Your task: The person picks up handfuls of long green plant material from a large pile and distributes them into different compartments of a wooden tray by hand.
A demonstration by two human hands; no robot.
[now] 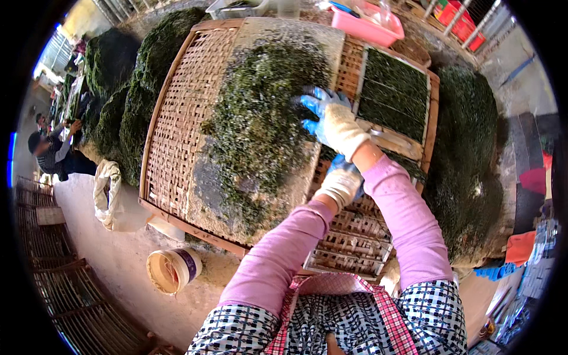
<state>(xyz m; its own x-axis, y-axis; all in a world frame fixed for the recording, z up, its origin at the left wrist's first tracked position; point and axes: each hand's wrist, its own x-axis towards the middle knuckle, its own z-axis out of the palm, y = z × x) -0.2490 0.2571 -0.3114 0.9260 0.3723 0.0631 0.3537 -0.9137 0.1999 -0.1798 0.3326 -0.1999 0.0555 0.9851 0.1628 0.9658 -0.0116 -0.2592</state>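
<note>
A heap of dark green, wet, seaweed-like strands (pixel 260 112) is spread over a pale board (pixel 284 222) on a woven bamboo rack. My right hand (pixel 331 118), in a white and blue glove, reaches over the heap's right edge with its fingers spread. My left hand (pixel 343 180), gloved alike, is lower, by the board's right edge; its fingers are mostly hidden. Right of my hands, a framed tray (pixel 427 106) carries flat panels of the same dark green stuff. A pale bar (pixel 395 144) lies at its near end, beside my right wrist.
The woven bamboo rack (pixel 189 89) stretches left of the board. Large dark green mounds (pixel 464 160) flank it. A pink tub (pixel 367 25) stands at the far side; a white bucket (pixel 173 269) sits on the floor near left. Another person (pixel 56 151) is at far left.
</note>
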